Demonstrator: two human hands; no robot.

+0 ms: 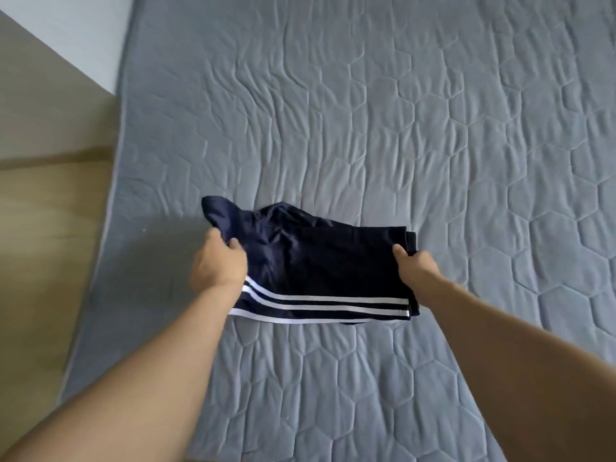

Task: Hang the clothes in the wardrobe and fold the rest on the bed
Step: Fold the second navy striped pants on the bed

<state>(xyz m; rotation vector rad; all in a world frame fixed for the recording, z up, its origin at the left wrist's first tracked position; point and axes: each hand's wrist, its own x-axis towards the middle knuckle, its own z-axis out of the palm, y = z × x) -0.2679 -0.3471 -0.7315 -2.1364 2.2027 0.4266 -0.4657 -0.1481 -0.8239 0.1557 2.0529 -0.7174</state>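
Head view: a pair of dark shorts (pixel 320 261) with white side stripes lies part-folded on the grey quilted bed (pixel 433 128), near its left edge. The left hand (pixel 218 261) pinches the bunched left end, fingers curled round the cloth; the right hand (pixel 411 266) grips the layered right edge, thumb on top. Likely risks: the slippery layers may slide apart if lifted unevenly, and the loose upper-left flap may crease into the fold.

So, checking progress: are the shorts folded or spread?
Folded: the shorts lie doubled, layered edges at right, gripped by both hands.
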